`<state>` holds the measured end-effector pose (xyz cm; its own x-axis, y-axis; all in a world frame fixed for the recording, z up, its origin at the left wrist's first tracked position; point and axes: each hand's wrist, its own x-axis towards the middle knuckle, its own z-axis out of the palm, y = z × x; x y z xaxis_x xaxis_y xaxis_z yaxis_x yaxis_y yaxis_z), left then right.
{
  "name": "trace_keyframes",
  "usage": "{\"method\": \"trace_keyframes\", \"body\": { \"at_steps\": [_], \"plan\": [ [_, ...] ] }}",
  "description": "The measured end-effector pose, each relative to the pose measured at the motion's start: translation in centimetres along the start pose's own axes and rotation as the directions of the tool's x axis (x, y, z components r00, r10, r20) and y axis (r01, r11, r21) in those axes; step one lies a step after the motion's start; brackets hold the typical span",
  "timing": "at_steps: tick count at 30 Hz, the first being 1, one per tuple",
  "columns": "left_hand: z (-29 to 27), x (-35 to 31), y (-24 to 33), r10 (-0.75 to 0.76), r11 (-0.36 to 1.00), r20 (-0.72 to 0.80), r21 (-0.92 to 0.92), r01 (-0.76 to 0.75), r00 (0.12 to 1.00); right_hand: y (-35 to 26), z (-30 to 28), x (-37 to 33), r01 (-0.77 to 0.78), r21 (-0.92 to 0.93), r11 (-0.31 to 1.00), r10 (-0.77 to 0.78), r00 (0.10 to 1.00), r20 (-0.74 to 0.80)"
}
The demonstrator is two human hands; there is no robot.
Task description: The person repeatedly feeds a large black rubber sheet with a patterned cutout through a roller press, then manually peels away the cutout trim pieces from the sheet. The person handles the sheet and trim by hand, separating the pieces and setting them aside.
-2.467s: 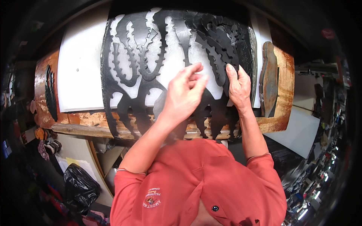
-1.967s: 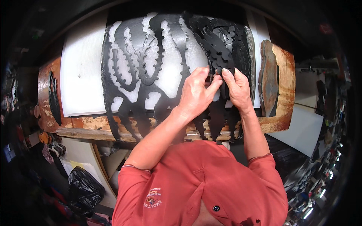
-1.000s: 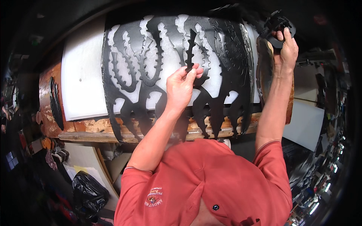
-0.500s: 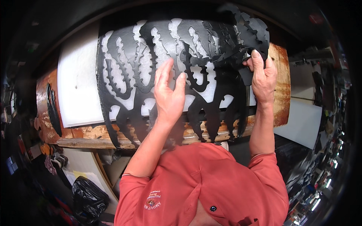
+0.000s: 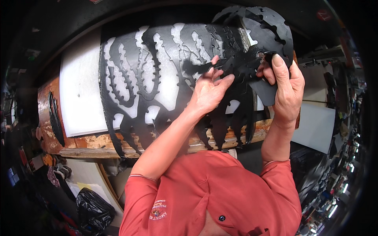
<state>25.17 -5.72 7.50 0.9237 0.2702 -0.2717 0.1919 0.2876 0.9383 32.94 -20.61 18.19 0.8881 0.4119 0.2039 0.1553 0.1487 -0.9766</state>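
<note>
A large black sheet (image 5: 173,114), cut through with long scalloped-edged openings, drapes over the work board and hangs past its near edge. My right hand (image 5: 287,88) is closed, thumb against fingers, on a bunch of black sheet offcuts (image 5: 271,29) at the far right. The bunch curls up above the sheet. To its left, my left hand (image 5: 210,90) has its fingers spread, thumb apart. A blurred black strip (image 5: 193,67) crosses its fingertips, touching or just above them. Loose U-shaped black strips (image 5: 151,92) lie over the openings on the left.
White sheet material (image 5: 80,86) covers the left part of the board. A worn wooden edge (image 5: 90,152) runs along its near side. One narrow black piece (image 5: 56,118) rests at the far left. Below are a black plastic bag (image 5: 94,208) and, at right, a white panel (image 5: 315,128).
My right hand has moved right and slightly down, and the offcut bunch spreads wider. My left hand has shifted right, toward the bunch. The U-shaped strip near it has lost its place over the opening.
</note>
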Motion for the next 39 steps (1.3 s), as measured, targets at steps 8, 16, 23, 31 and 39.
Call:
{"method": "trace_keyframes", "body": {
  "at_steps": [8, 16, 23, 31, 39],
  "plan": [
    [-1.7, -0.8, 0.4, 0.068, 0.928, 0.29, -0.37, 0.047, 0.955, -0.9, 0.6, -0.7, 0.053, -0.32, 0.946, -0.062, 0.998, -0.016],
    [-2.7, -2.6, 1.5, -0.044, 0.814, 0.263, -0.55, 0.188, 0.964, 1.6, -0.1, 0.4, 0.578, -0.715, 0.393, -0.357, 0.812, 0.461],
    [-2.2, -2.3, 0.2, -0.16, 0.869, 0.129, -0.452, 0.202, 0.979, 5.2, 1.4, -3.0, 0.573, -0.696, 0.433, -0.152, 0.808, 0.57],
    [-1.6, -1.6, -0.4, -0.251, 0.938, 0.092, -0.225, 0.266, 0.964, 6.6, 0.4, -4.1, 0.336, -0.761, 0.555, 0.0, 0.915, 0.404],
    [-1.7, -3.6, 0.0, -0.243, 0.951, 0.012, -0.194, 0.241, 0.97, 1.4, -4.9, 0.4, -0.115, -0.591, 0.798, 0.024, 0.987, -0.16]
  ]
}}
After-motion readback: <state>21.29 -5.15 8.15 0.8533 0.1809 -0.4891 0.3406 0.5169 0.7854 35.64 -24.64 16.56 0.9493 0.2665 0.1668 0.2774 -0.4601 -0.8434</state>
